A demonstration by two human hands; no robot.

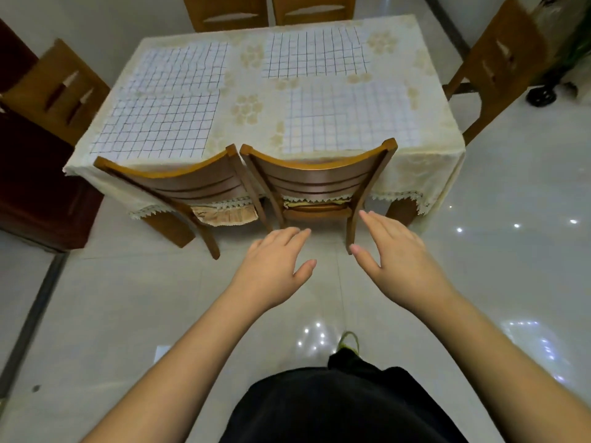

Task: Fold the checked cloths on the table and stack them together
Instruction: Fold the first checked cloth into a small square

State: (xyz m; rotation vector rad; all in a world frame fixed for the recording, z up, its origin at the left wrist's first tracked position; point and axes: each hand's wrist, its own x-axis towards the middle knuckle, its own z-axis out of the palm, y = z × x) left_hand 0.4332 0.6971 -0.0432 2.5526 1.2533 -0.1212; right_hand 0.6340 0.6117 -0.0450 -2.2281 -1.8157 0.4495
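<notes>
Several white checked cloths lie flat and unfolded on the table (252,100), which wears a cream flowered tablecloth. One cloth (156,124) is at the near left, one (184,65) at the far left, one (315,52) at the far right and one (350,118) at the near right. My left hand (275,266) and my right hand (395,263) are stretched out over the floor, well short of the table. Both are empty with fingers apart, palms down.
Two wooden chairs (179,183) (319,175) are pushed in at the near table edge, between me and the cloths. More chairs stand at the left (60,91), right (502,62) and far side (224,11). A dark cabinet (35,187) is at the left. The floor is glossy tile.
</notes>
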